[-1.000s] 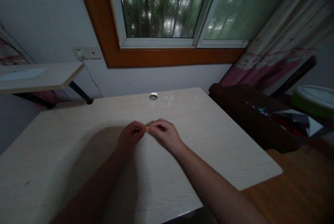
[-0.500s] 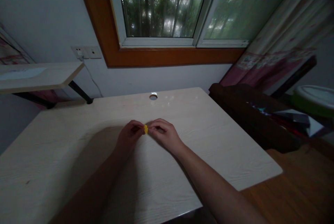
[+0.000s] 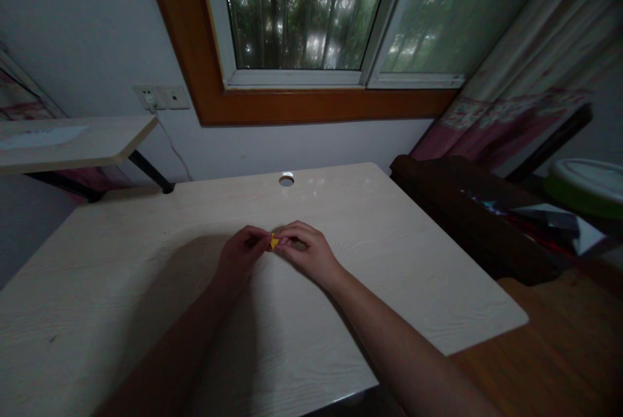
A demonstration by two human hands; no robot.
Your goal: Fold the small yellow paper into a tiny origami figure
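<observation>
A small yellow piece [image 3: 274, 242], too small for me to name its kind, sits between my fingertips over the middle of the desk. My left hand [image 3: 242, 250] pinches it from the left with thumb and forefinger. From the right, my right hand [image 3: 310, 250] grips its other side, thumb below and fingers above. The two hands nearly meet, and their fingertips hide part of the piece. Both forearms reach in low over the pale wood-grain desk [image 3: 311, 333].
A raised shelf [image 3: 107, 144] on black legs stands at the desk's left back. Near the back edge is a round cable hole [image 3: 287, 181]. Beyond the right edge sits a dark wooden piece of furniture [image 3: 448, 216] with items on it. A window [image 3: 311, 21] rises behind.
The yellow piece has turned slightly between my fingertips and now shows a more pointed outline. My hands have hardly moved.
</observation>
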